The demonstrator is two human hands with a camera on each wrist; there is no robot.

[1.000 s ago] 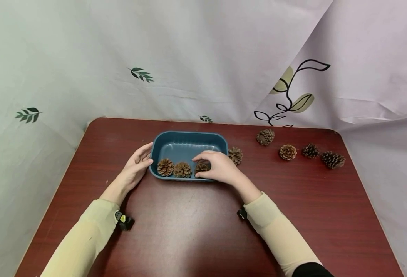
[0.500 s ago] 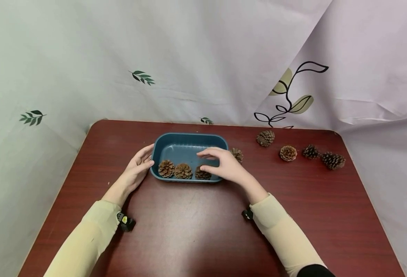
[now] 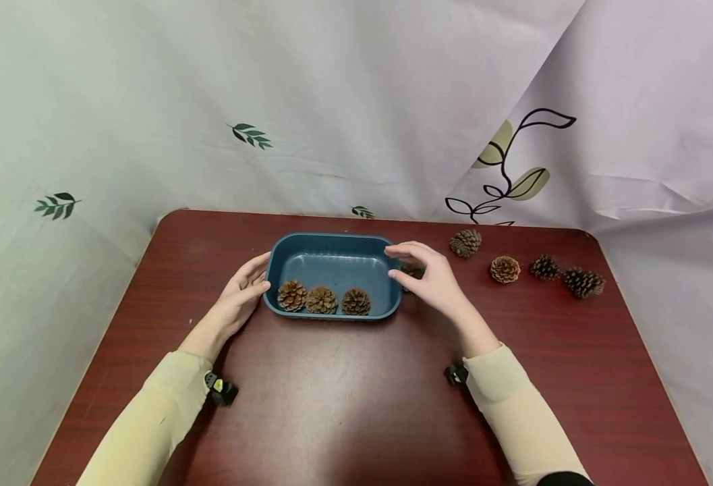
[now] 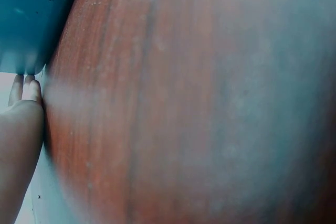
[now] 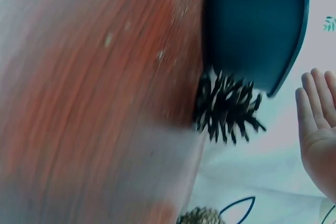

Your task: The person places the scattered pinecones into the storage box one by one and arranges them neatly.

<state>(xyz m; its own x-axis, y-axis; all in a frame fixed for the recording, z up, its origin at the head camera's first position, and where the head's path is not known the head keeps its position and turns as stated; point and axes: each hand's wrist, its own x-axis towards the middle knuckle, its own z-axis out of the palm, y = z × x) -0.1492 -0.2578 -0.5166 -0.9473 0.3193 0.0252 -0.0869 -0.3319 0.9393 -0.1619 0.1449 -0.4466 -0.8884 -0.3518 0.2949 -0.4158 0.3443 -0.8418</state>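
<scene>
Blue plastic tray (image 3: 332, 251) sits mid-table (image 3: 344, 398) with three pine cones (image 3: 322, 300) lined along its near wall. Left hand (image 3: 239, 297) rests relaxed against the tray's left end; right hand (image 3: 432, 280) hovers with loose, empty fingers over a loose pine cone (image 3: 413, 271) just beside the tray's right end

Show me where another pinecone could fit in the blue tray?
The back half of the blue tray is bare, behind the three pinecones lined along its near wall. That near row is crowded. The table between the two sleeves is bare too.
</scene>
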